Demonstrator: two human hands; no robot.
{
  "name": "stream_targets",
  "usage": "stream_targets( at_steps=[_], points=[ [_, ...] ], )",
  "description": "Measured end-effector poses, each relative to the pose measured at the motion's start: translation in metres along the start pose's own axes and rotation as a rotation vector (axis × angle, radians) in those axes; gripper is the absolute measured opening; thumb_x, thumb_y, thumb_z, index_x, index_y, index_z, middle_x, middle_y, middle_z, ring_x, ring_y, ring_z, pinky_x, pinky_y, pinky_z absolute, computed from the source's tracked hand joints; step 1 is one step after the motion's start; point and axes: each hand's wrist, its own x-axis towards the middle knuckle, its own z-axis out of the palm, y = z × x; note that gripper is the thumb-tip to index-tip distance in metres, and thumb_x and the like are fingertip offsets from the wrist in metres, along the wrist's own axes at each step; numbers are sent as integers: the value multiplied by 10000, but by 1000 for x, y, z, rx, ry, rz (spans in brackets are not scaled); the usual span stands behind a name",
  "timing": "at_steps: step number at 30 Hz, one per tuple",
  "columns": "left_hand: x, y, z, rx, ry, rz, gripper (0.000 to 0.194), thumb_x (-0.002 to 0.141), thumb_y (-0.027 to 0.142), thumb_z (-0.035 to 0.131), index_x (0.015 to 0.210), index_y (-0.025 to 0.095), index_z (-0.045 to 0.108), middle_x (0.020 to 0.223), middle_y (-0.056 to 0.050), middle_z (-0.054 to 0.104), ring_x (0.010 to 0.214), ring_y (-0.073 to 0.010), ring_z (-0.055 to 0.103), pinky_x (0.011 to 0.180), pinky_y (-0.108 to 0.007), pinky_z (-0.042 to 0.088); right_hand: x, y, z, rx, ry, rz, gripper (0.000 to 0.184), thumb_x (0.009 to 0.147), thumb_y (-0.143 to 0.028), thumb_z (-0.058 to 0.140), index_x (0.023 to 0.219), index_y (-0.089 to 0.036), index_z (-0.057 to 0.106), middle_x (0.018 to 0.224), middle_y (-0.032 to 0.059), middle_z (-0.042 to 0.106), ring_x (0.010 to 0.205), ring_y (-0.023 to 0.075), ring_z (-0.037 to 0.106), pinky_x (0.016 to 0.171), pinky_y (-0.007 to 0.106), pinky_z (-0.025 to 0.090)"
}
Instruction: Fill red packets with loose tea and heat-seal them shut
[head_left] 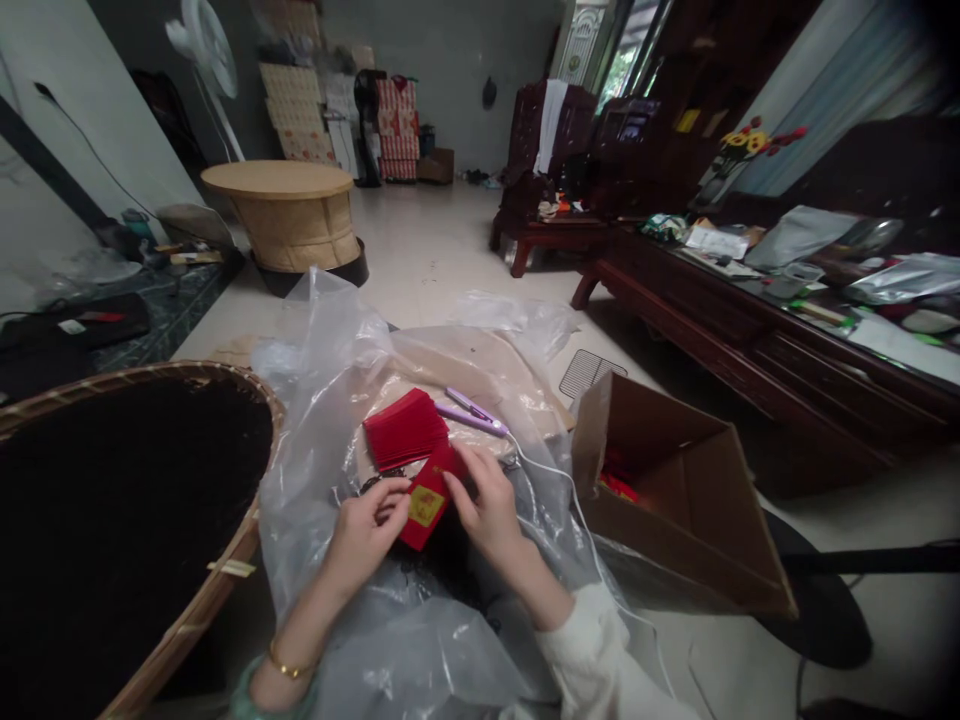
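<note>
Between my two hands is a red packet with a gold patch on its face, tilted over a dark loose heap. My left hand pinches its left edge, thumb and fingers together. At the upper right edge, my right hand grips it near the top. Just beyond lies a fanned stack of red packets on clear plastic sheeting. A purple hair straightener with a white cord rests beside the stack, close to my right fingers.
A wide woven basket full of dark loose material stands at left. On the right an open cardboard box holds some red items. Farther off are a round wooden-topped table, a dark wooden table covered with clutter, and a wire rack on the floor.
</note>
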Motion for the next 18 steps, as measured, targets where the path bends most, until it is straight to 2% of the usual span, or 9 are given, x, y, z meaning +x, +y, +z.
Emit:
stream_targets(
  at_steps=[3, 7, 10, 12, 15, 18],
  points=[
    [-10, -8, 13, -141, -1, -128, 393, 779, 476, 607, 1005, 170, 700, 762, -57, 778, 692, -222, 747, 625, -310, 623, -11, -4, 3, 0, -51, -49, 406, 959, -167, 458, 1349, -241, 541, 1118, 111, 652, 1022, 208, 640, 888, 331, 543],
    [-20, -13, 21, -216, 126, -186, 343, 749, 469, 649, 907, 175, 727, 795, -75, 787, 716, -244, 754, 657, -330, 630, -19, -8, 5, -37, -23, -131, 354, 954, -149, 472, 1277, -231, 592, 1122, 115, 644, 1057, 217, 605, 919, 367, 519],
    [-24, -14, 21, -209, 161, -183, 313, 749, 445, 651, 889, 179, 733, 788, -70, 786, 699, -240, 752, 664, -333, 629, -19, -8, 5, -133, 39, -103, 204, 928, -206, 550, 1086, -219, 678, 1028, 111, 634, 993, 241, 575, 865, 415, 512],
    [-25, -14, 20, -177, 149, -163, 290, 758, 425, 640, 884, 181, 734, 790, -66, 785, 697, -234, 750, 664, -324, 624, -17, -6, 4, -188, 41, -78, 147, 920, -241, 571, 992, -212, 696, 924, 95, 627, 899, 234, 560, 775, 395, 510],
    [-24, -13, 18, -110, 138, -126, 272, 777, 396, 617, 905, 180, 721, 778, -52, 777, 696, -214, 744, 651, -293, 609, -13, -4, 2, -228, -15, -145, 160, 940, -216, 532, 918, -209, 690, 841, 78, 649, 800, 210, 547, 704, 362, 484],
    [-22, -10, 17, -45, 127, -106, 328, 828, 377, 571, 1081, 183, 650, 613, 15, 704, 582, -171, 700, 579, -254, 581, -8, -4, -1, -221, -130, -208, 192, 947, -172, 486, 914, -212, 670, 872, 72, 700, 767, 200, 551, 736, 375, 468]
  ],
)
